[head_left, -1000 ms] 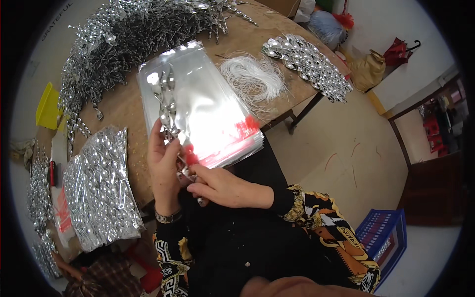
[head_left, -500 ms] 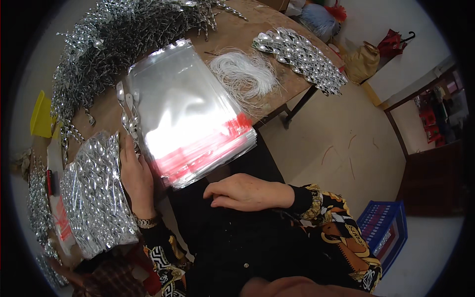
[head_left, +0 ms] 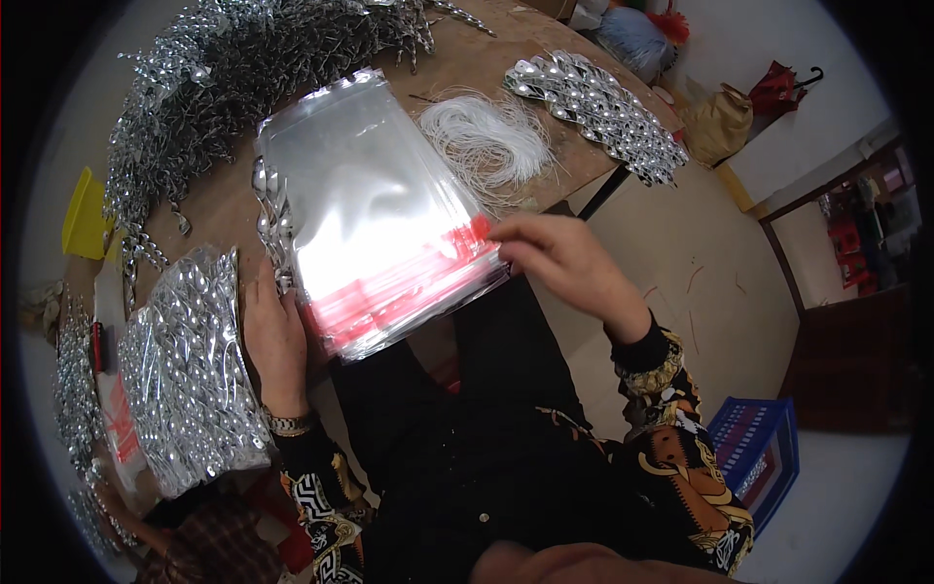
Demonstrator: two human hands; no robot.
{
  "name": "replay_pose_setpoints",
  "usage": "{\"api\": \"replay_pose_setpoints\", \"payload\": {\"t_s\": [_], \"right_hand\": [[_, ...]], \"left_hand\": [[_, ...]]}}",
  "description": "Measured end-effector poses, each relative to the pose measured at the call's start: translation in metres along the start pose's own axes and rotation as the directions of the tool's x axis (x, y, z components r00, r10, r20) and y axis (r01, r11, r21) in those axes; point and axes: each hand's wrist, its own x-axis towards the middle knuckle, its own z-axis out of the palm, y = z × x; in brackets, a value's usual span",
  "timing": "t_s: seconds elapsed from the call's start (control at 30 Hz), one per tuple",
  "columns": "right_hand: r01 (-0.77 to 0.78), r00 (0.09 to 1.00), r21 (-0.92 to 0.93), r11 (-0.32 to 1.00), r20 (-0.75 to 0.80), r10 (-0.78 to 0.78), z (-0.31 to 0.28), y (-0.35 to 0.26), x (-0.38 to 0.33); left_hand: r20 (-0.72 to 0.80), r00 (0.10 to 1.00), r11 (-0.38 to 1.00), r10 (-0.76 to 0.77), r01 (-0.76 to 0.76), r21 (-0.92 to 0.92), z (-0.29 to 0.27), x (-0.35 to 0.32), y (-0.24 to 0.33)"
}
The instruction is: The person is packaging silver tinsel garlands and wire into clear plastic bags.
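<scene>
A stack of clear plastic bags (head_left: 360, 175) with red bands near its lower edge lies on the table's near edge, over my lap. My left hand (head_left: 276, 341) is at the stack's left side, its fingers round the lower ends of a few silver twisted strips (head_left: 270, 200). These strips lie along the left edge of the bags; the thumb is mostly hidden. At the stack's lower right corner, my right hand (head_left: 569, 261) pinches the edge of a bag between thumb and forefinger. How many layers it grips I cannot tell.
A large heap of silver twisted strips (head_left: 195, 117) covers the far left. Beyond the bags lie a white string bundle (head_left: 486, 141) and a silver strip bunch (head_left: 603, 112). A filled bag of strips (head_left: 190, 380) sits left, near a yellow container (head_left: 86, 214). A blue basket (head_left: 754, 448) stands right.
My right hand has risen from over my lap to the bags' lower right corner. My left hand has shifted slightly right, bringing the strips against the stack's edge.
</scene>
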Motion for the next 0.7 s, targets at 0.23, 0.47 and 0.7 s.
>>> {"api": "replay_pose_setpoints", "payload": {"t_s": [0.23,0.47,0.7], "right_hand": [[-0.089,0.953,-0.339,0.937,-0.303,-0.020,-0.023,0.035,0.019],[-0.049,0.920,-0.507,0.861,-0.358,-0.158,-0.023,0.067,0.041],[-0.027,0.911,-0.552,0.833,-0.356,-0.206,-0.020,0.077,0.063]], "left_hand": [[-0.048,0.998,0.999,-0.039,0.040,0.035,0.003,0.001,-0.006],[-0.110,0.990,0.989,-0.094,0.105,0.100,-0.005,0.004,-0.003],[-0.284,0.957,0.998,0.054,-0.058,-0.007,-0.013,0.002,0.016]]}}
